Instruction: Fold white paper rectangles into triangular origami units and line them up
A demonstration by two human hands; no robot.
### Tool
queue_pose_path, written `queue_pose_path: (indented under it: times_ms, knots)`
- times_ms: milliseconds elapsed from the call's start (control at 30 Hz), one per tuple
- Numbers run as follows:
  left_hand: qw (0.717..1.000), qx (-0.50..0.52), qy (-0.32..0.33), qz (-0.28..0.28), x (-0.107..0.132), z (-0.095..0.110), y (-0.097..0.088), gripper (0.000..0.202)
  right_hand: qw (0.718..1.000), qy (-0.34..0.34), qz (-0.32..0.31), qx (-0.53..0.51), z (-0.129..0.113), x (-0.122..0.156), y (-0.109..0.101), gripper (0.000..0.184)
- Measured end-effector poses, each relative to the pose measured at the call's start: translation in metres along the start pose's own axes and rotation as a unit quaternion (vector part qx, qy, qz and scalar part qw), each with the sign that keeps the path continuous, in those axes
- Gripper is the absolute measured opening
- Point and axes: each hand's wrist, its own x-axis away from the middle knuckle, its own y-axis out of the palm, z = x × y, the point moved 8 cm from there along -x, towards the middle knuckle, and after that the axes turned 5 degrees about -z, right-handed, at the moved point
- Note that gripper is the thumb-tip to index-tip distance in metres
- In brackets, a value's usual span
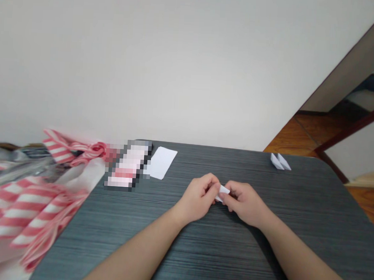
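A small piece of white paper (223, 190) is pinched between my two hands, just over the middle of the dark table. My left hand (200, 196) grips its left side with thumb and fingers. From the right, my right hand (244, 202) closes on the other side of it. Only a little of the paper shows between the fingertips, so its full shape is hidden. Beyond my left hand lies a flat white sheet of paper (162, 163). Toward the back right, folded white paper pieces (280, 162) stand on the table.
The dark, wood-grained table (205, 255) has its back edge along a white wall (191, 64). A pixelated, phone-shaped object (129, 164) lies at the back left. Red-and-white striped fabric (27, 206) is heaped beside the table's left edge. Wooden floor (288, 137) shows at the right.
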Motion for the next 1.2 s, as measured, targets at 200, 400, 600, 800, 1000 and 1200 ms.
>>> queue_pose_path:
  times_ms: [200, 400, 600, 800, 1000, 1200]
  knots:
    - [1.0, 0.008, -0.004, -0.009, 0.0, 0.001, 0.0, 0.024, 1.0, 0.01, -0.002, -0.022, 0.005, -0.001, 0.001, 0.024]
    - [0.996, 0.079, -0.029, -0.003, -0.001, -0.003, 0.002, 0.022, 0.998, 0.029, 0.014, -0.061, 0.007, 0.001, -0.003, 0.023]
    - [0.999, 0.028, -0.026, -0.023, -0.001, 0.004, 0.003, 0.029, 0.995, 0.026, 0.024, -0.091, 0.009, 0.0, -0.005, 0.019]
    - [0.999, -0.006, -0.017, -0.044, 0.0, 0.003, 0.004, 0.031, 0.997, 0.022, 0.02, -0.073, 0.009, 0.0, -0.005, 0.026]
    - [0.999, -0.013, -0.023, -0.039, 0.0, 0.001, 0.005, 0.032, 0.997, 0.013, 0.034, -0.062, 0.005, 0.001, -0.01, 0.031]
    - [0.999, -0.013, -0.026, -0.033, -0.001, 0.004, 0.003, 0.033, 0.998, 0.019, 0.031, -0.059, 0.007, 0.0, -0.008, 0.031]
